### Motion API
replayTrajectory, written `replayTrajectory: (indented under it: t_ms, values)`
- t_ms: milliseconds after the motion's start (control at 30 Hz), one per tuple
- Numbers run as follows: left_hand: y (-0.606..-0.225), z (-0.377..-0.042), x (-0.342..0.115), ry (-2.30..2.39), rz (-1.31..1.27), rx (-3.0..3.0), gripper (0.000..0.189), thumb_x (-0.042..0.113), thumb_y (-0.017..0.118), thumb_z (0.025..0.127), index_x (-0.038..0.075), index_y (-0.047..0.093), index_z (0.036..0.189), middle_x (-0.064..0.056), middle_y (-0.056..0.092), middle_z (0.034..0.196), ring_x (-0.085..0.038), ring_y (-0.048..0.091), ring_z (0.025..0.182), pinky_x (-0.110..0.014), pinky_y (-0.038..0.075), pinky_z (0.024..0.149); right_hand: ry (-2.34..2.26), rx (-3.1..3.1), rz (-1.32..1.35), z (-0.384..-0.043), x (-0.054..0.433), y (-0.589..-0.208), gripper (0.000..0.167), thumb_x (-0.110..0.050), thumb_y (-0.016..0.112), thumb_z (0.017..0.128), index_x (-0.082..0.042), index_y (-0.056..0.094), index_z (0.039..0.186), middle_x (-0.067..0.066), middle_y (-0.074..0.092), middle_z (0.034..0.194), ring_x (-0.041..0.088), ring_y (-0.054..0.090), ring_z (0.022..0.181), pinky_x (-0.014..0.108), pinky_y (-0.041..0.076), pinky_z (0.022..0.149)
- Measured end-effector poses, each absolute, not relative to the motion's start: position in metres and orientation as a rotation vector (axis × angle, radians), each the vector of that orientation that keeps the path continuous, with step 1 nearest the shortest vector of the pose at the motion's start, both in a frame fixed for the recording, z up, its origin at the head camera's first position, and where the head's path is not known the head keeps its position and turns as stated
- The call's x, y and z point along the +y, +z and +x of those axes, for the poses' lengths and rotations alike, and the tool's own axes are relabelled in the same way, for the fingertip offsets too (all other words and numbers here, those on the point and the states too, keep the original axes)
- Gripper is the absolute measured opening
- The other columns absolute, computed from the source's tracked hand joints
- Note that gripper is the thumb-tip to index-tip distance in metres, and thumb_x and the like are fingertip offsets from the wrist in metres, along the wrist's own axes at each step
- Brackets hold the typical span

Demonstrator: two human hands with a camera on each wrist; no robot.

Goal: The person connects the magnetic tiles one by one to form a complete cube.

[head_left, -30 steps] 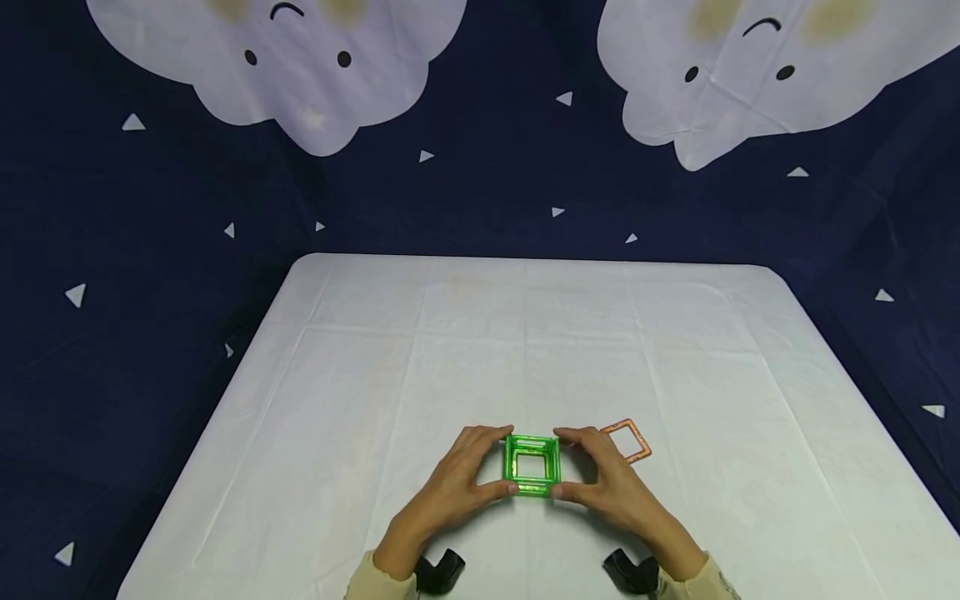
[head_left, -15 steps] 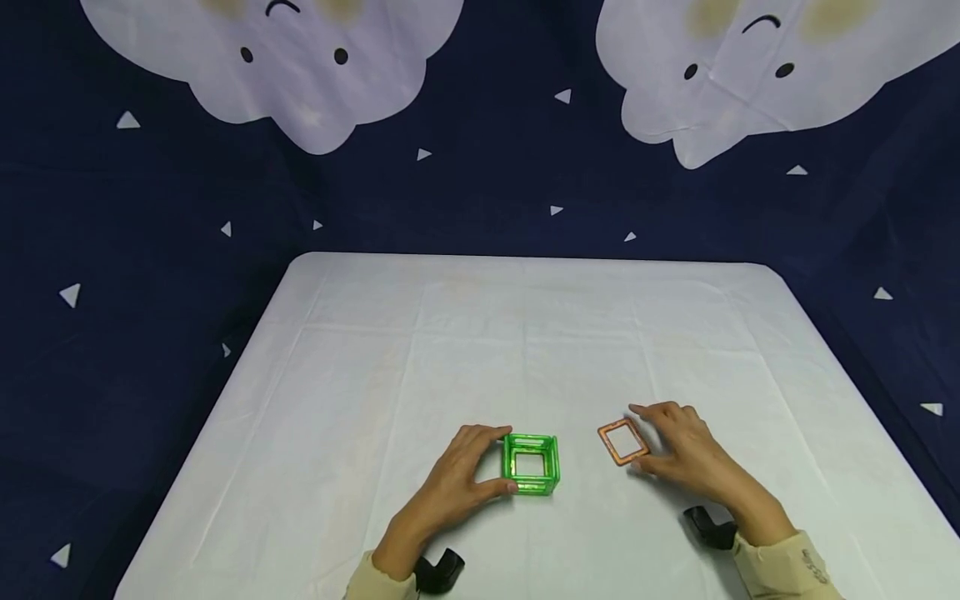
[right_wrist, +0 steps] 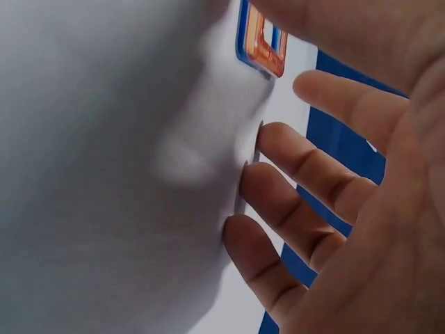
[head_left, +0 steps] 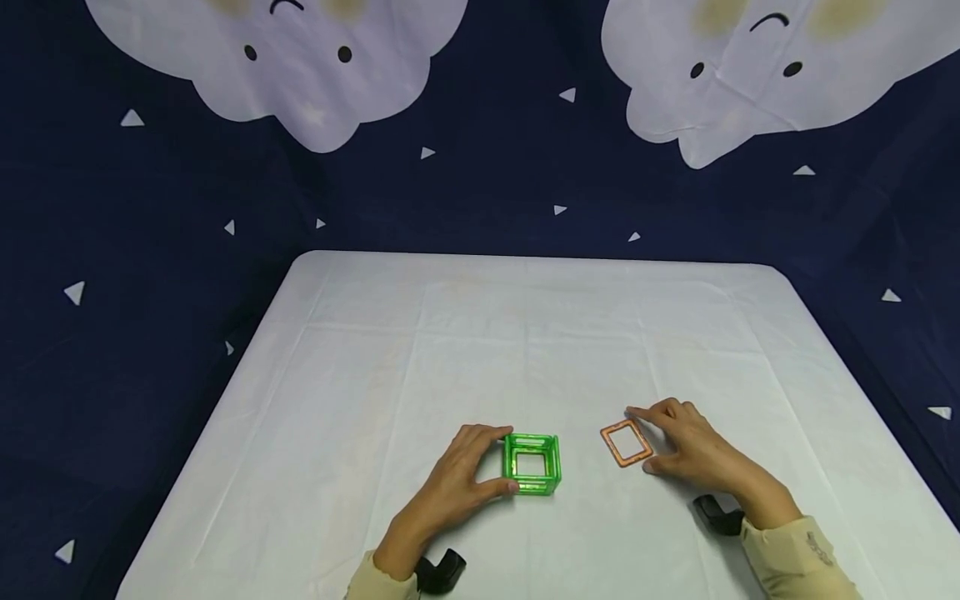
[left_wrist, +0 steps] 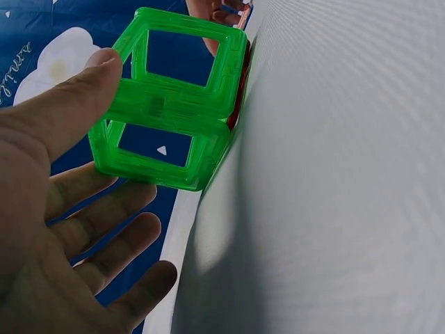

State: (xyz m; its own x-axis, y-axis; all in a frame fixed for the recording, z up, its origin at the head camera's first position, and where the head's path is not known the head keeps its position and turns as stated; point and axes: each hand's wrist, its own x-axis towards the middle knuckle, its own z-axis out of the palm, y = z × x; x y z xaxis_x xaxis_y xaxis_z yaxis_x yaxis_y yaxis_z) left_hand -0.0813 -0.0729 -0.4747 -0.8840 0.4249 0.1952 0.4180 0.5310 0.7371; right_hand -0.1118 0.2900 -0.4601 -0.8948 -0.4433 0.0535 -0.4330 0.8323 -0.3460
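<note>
A box of green magnetic tiles (head_left: 532, 465) with square openings sits on the white table, left of the orange tile. My left hand (head_left: 452, 483) grips its left side between thumb and index finger; in the left wrist view the thumb (left_wrist: 87, 83) lies on the green frame (left_wrist: 167, 104) and the other fingers are spread. Something red (left_wrist: 240, 90) shows along the box's table-side edge. To the right, an orange square magnetic tile (head_left: 611, 437) lies flat, a blue edge (right_wrist: 242, 35) beneath it. My right hand (head_left: 693, 446) is beside it, thumb and index finger straddling its right corner, apparently not gripping.
The white cloth-covered table (head_left: 480, 333) stretches away beyond both hands. A dark blue backdrop (head_left: 487, 200) with white clouds hangs behind and around it. A black wrist mount (head_left: 441, 573) shows by each wrist.
My right hand has left the green box and moved right to the orange tile, shifting slightly over the last half second. The left hand and box have stayed put.
</note>
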Motion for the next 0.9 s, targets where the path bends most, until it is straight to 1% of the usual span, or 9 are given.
replayTrajectory:
  t_ms: [167,367,533,767,900]
  values:
    - [-0.475,-0.082,-0.072,1.325,0.733,2.717,0.069,0.037,0.078,0.073,0.019,0.051,0.133,0.005,0.056,0.125,-0.012,0.046,0.120,-0.037,0.042,0.102,-0.546,2.962,-0.739,-0.114,0.293,-0.464,0.073,-0.020,0.083,0.066,-0.018,0.055,0.133,0.001,0.052,0.110,0.014,0.042,0.096,0.029,0.034,0.077]
    - [-0.475,-0.083,-0.071,1.333,0.724,2.712,0.069,0.036,0.077,0.074,0.016,0.051,0.134,0.004,0.056,0.126,-0.012,0.046,0.121,-0.037,0.041,0.102,-0.566,2.954,-0.740,-0.115,0.294,-0.467,0.066,-0.021,0.082,0.067,-0.020,0.058,0.129,0.003,0.051,0.112,0.016,0.041,0.097,0.032,0.033,0.079]
    - [-0.475,-0.084,-0.070,1.325,0.712,2.730,0.068,0.036,0.077,0.075,0.020,0.049,0.134,0.005,0.055,0.126,-0.011,0.045,0.121,-0.037,0.041,0.102,-0.602,2.962,-0.732,-0.114,0.295,-0.471,0.064,-0.021,0.082,0.068,-0.022,0.059,0.128,0.002,0.051,0.114,0.016,0.042,0.100,0.033,0.033,0.080]
    - [-0.477,-0.086,-0.069,1.346,0.716,2.729,0.070,0.036,0.077,0.075,0.020,0.047,0.137,0.004,0.055,0.128,-0.012,0.045,0.122,-0.038,0.041,0.103,-0.624,2.999,-0.752,-0.113,0.298,-0.475,0.062,-0.025,0.083,0.067,-0.024,0.061,0.124,0.000,0.053,0.113,0.014,0.042,0.100,0.032,0.034,0.080]
    - [-0.477,-0.085,-0.069,1.360,0.748,2.736,0.071,0.037,0.076,0.075,0.018,0.047,0.137,0.004,0.055,0.128,-0.013,0.045,0.122,-0.038,0.042,0.102,-0.663,2.993,-0.725,-0.112,0.299,-0.475,0.060,-0.029,0.083,0.068,-0.024,0.061,0.123,-0.002,0.054,0.113,0.013,0.043,0.101,0.031,0.035,0.080]
